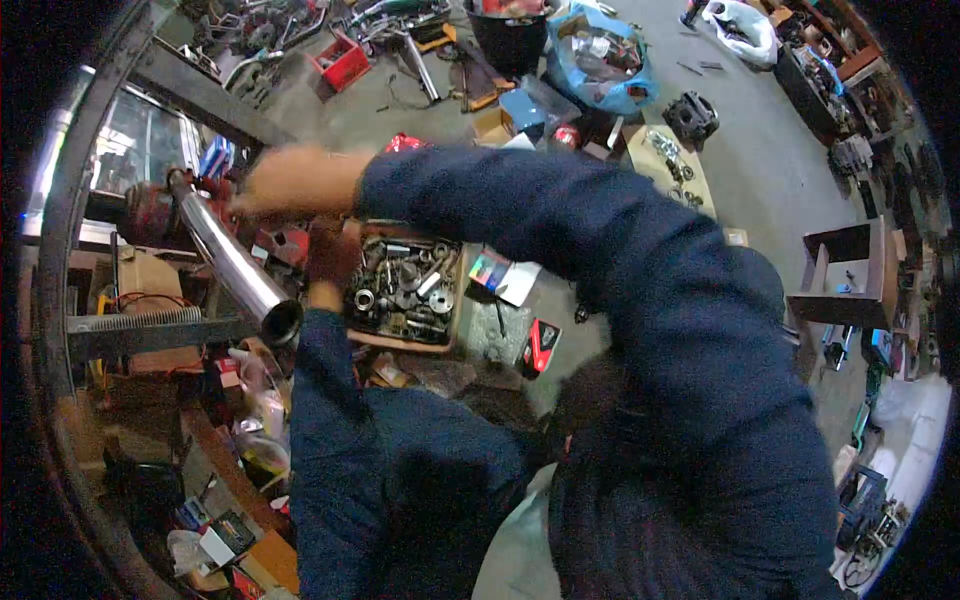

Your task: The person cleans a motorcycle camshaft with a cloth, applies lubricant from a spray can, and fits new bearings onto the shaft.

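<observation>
My right hand [298, 182] reaches across to the upper left, blurred by motion, close to the red vise [152, 210] and a chrome tube [232, 255] fixed there at a slant. My left hand [331, 258] is raised just below it, beside a tray of metal parts [452, 295], also blurred. I cannot make out the fingers of either hand or whether they hold anything. The tube's open lower end points toward me.
A steel frame [150, 336] runs along the left. Small boxes [505, 280] lie right of the tray. An open wooden box [850, 310] stands at the right. Bins [505, 40], bags [600, 90] and metal parts [690, 120] crowd the floor behind.
</observation>
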Available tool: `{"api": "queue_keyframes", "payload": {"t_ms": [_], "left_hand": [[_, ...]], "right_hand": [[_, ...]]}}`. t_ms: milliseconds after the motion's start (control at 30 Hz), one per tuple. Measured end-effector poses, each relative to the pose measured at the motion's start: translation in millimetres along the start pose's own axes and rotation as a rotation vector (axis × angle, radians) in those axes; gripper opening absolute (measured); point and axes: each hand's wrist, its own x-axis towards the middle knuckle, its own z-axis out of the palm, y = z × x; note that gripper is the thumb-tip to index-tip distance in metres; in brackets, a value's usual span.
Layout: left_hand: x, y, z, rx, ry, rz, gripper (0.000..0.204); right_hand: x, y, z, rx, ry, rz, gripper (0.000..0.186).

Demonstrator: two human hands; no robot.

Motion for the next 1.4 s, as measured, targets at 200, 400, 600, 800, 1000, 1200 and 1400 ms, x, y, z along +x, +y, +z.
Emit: {"api": "queue_keyframes", "payload": {"t_ms": [200, 400, 600, 800, 1000, 1200, 1400], "left_hand": [[-24, 128, 107, -0.280, -0.444, 0.213, 0.034], [-72, 174, 245, -0.327, -0.529, 0.209, 0.065], [-180, 68, 311, 0.474, -0.720, 0.898, 0.046], [-178, 37, 338, 0.372, -0.724, 0.757, 0.012], [-179, 73, 328, 0.314, -0.642, 0.717, 0.016], [-210, 85, 352, 0.261, -0.705, 0.544, 0.017], [-202, 85, 334, 0.206, -0.546, 0.510, 0.017]], "right_hand": [[-169, 91, -91, -0.053, -0.466, 0.366, 0.058], [-345, 131, -95, 0.904, 0.466, 0.854, 0.034], [-514, 150, -51, 0.389, -0.032, 1.218, 0.033], [-549, 102, 37, 0.678, 0.061, 0.910, 0.061], [-529, 133, 34, 1.123, 0.250, 0.990, 0.028], [-555, 171, 84, 0.747, 0.385, 0.877, 0.044], [-533, 130, 45, 0.318, 0.306, 1.006, 0.044]]}}
